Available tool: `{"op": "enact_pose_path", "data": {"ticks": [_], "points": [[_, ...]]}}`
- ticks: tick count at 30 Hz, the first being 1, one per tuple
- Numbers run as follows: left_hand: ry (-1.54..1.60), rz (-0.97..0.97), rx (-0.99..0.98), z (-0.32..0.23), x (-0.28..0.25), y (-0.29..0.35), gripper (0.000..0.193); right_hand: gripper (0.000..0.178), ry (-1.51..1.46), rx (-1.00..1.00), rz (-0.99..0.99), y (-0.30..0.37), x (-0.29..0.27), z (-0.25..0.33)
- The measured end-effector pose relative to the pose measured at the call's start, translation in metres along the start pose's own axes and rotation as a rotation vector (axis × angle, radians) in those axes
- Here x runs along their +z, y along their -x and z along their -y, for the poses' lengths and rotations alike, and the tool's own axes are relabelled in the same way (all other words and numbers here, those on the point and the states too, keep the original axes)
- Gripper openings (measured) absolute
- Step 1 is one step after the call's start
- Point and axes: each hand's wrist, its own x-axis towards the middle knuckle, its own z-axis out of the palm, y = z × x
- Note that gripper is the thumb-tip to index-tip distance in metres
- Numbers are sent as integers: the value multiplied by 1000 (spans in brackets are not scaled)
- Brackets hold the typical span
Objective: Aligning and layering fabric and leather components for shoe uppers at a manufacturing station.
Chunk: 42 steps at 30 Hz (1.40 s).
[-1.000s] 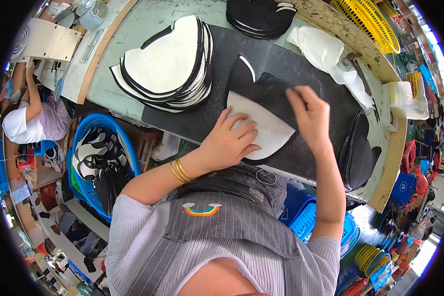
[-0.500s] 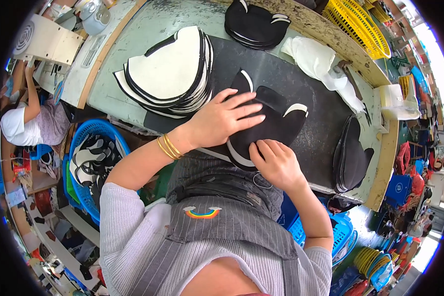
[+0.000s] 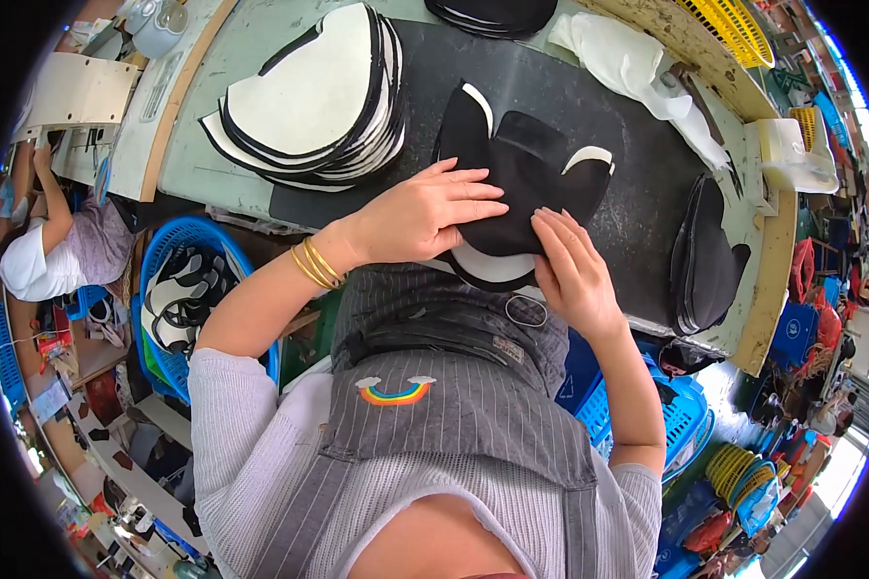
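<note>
A black shoe-upper-shaped fabric piece (image 3: pixel 521 183) with white curved edges lies on the dark mat (image 3: pixel 628 145) right in front of me. My left hand (image 3: pixel 420 212) rests flat across its left side, fingers stretched out and pointing right. On its near right part lie the straight fingers of my right hand (image 3: pixel 574 265), with the thumb apart. Between the hands, a white band with a black rim shows at the near edge, beneath the black layer. Left of the piece stands a stack of white pieces edged in black (image 3: pixel 309 96).
Black pieces (image 3: pixel 710 256) are stacked on the right, and another black pile (image 3: pixel 492 12) lies at the far side. A white cloth (image 3: pixel 618 58) lies near the wooden table rim (image 3: pixel 772 280). Left below stands a blue basket (image 3: pixel 198 232); a person (image 3: pixel 58 232) sits beyond it.
My right hand's fingers have gone from curled to stretched on the piece. More of the white band shows at the near edge. The whole view has shifted slightly.
</note>
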Motion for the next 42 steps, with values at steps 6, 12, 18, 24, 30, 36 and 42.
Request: {"op": "enact_pose_path", "data": {"ticks": [6, 12, 18, 24, 30, 36, 42], "points": [[266, -5, -115, -7, -7, -9, 37, 60, -55, 87, -64, -1, 6, 1], [-251, 33, 35, -10, -16, -13, 62, 57, -143, 10, 114, -10, -11, -13], [-188, 183, 62, 22, -13, -26, 76, 53, -201, 33, 194, -11, -24, -10], [-131, 308, 140, 27, -19, -24, 67, 53, -78, -20, 331, -6, -22, -7], [-347, 159, 191, -2, 4, 3, 57, 45, 149, -103, 256, 13, -7, -6], [-305, 70, 121, -5, 10, 4, 45, 45, 102, -95, 240, 13, -11, -12], [-270, -23, 239, -3, 19, 10, 38, 38, -136, -41, 107, 18, -8, -12]]}}
